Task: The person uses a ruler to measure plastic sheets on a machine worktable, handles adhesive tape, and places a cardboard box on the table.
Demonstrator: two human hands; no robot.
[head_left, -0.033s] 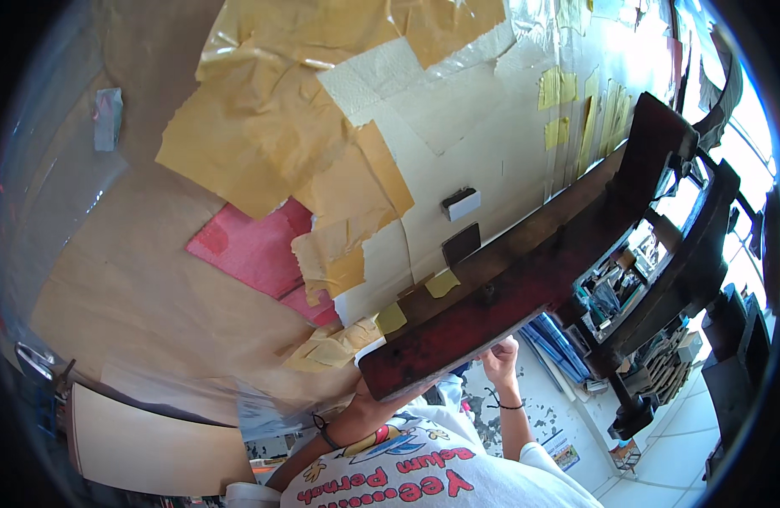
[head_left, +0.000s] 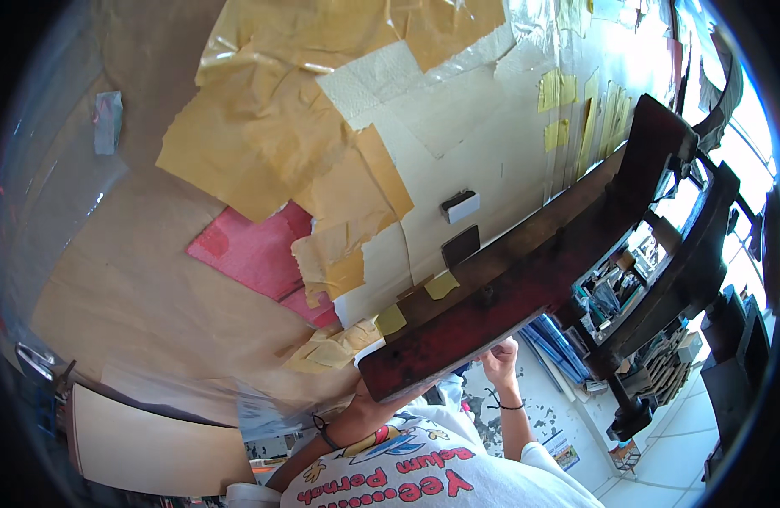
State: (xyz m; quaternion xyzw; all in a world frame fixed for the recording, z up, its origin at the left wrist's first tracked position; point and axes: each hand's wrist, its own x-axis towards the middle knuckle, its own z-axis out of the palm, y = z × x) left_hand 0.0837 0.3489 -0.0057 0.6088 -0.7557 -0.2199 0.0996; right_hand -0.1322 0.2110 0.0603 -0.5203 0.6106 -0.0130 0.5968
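A long dark red-black machine arm (head_left: 492,296) slants across the view from lower middle to upper right, in front of me. My left hand (head_left: 375,410) reaches up beneath its lower left end; its fingers are hidden behind the bar. A black band circles that wrist. My right hand (head_left: 499,362) is raised close to the bar's lower edge, its fingers curled together; the bar covers part of the fingertips, and what they hold cannot be made out. A dark cord bracelet (head_left: 510,406) is on the right wrist.
A broad brown surface (head_left: 153,288) stretches left, patched with yellow-brown tape (head_left: 254,135) and a red piece (head_left: 250,250). A small black-and-white block (head_left: 460,205) sits near the bar. Dark machine parts (head_left: 686,262), blue rolls (head_left: 555,347) and stacked goods (head_left: 661,377) stand at right.
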